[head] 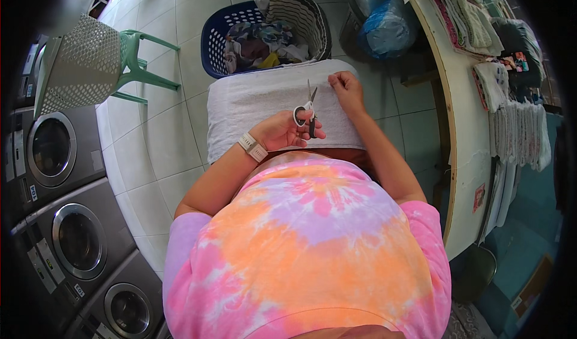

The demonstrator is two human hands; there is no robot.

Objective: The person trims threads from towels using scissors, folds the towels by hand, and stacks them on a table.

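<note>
My left hand (285,130), with a watch on its wrist, holds a pair of scissors (312,107) with black and white handles. Palm up, it has its thumb and fingers at the handle loops. The blades are slightly apart and point away from me. Spread over my lap is a white terry towel (257,98). Near the towel's far right edge, my right hand (349,91) has its fingers curled in and the fingertips together. I can make out nothing between them; a thin thread there would be too small to see.
A blue laundry basket (214,46) of crumpled clothes stands just beyond the towel. Front-loading machines (79,240) line the left, near a white basket (85,64) and green plastic stool (144,75). At right, a table (469,190) bears folded towels (518,131); plastic bags (390,28) sit beside it.
</note>
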